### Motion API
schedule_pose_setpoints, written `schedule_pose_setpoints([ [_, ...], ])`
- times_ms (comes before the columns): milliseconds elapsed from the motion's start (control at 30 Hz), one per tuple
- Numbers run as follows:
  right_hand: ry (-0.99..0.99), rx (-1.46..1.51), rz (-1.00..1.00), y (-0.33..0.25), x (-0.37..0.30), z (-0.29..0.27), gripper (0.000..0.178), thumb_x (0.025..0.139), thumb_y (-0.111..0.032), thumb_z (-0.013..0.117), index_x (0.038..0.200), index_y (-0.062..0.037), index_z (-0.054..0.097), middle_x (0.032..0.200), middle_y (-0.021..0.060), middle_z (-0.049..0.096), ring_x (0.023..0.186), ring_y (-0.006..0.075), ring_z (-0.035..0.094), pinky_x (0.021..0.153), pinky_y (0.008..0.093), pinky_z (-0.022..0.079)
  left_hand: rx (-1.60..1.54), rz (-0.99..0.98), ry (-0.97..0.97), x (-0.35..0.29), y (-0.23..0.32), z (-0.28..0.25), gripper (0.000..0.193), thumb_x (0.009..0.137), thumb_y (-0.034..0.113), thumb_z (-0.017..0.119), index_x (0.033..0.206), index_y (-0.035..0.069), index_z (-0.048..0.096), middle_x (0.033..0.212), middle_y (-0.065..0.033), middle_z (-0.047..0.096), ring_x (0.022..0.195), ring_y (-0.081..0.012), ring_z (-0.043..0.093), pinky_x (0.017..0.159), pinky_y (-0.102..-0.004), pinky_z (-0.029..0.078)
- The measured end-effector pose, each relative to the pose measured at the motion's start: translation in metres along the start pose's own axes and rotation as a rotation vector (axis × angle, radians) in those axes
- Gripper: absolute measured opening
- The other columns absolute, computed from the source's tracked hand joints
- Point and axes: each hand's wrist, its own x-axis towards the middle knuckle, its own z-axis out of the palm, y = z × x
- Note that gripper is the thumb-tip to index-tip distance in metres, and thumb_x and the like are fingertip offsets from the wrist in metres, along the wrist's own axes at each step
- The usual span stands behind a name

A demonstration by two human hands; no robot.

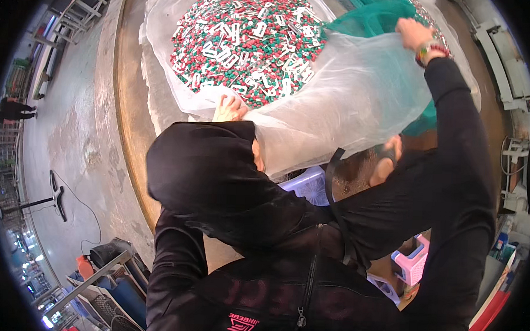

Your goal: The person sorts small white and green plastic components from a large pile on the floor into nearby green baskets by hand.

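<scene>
A large heap of red and green pellets mixed with white plastic pieces lies on a sheer white mesh cloth. My left hand is at the heap's near edge, its fingers closed on a gathered fold of the mesh. Farther off to the right, my right hand wears a beaded bracelet and grips the raised edge of the cloth. Between my hands the mesh stretches in a broad sheet, partly over my knee. Green netting lies behind and under it near my right hand.
My sandalled foot rests on the floor below the cloth. A purple plastic stool and a pink stool stand close by. A concrete ledge runs along the left. White machinery lines the right; another person stands far left.
</scene>
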Motion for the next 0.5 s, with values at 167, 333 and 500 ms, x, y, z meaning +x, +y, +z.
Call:
schedule_pose_setpoints([
  [167, -0.121, 0.293, -0.449, 0.021, 0.012, -0.009, 0.038, 0.060, -0.002, 0.064, 0.097, -0.0052, 0.058, 0.098, 0.0148, 0.057, 0.093, 0.0281, 0.055, 0.079, 0.0338, 0.045, 0.029, -0.376, 0.270, 0.013, -0.033, -0.021, 0.025, 0.064, 0.004, 0.052, 0.087, 0.010, 0.060, 0.084, -0.0080, 0.052, 0.087, -0.0259, 0.046, 0.079, -0.0383, 0.035],
  [333, -0.077, 0.532, -0.490, 0.065, 0.018, 0.094, 0.022, 0.063, -0.011, 0.060, 0.085, -0.0066, 0.062, 0.084, 0.0143, 0.057, 0.080, 0.0274, 0.055, 0.072, 0.0340, 0.044, 0.014, -0.447, 0.381, 0.049, -0.081, -0.093, 0.037, 0.066, 0.000, 0.048, 0.100, 0.008, 0.059, 0.093, -0.0130, 0.056, 0.091, -0.0290, 0.051, 0.082, -0.0392, 0.039],
  [500, -0.403, 0.646, -0.448, 0.067, -0.057, 0.194, 0.025, 0.061, -0.012, 0.062, 0.085, -0.0057, 0.066, 0.074, 0.0156, 0.063, 0.067, 0.0250, 0.061, 0.065, 0.0334, 0.048, -0.452, -0.301, -0.739, 0.077, -0.036, -0.140, 0.033, 0.073, 0.006, 0.052, 0.105, 0.008, 0.057, 0.101, -0.0149, 0.058, 0.086, -0.0269, 0.058, 0.081, -0.0371, 0.043],
])
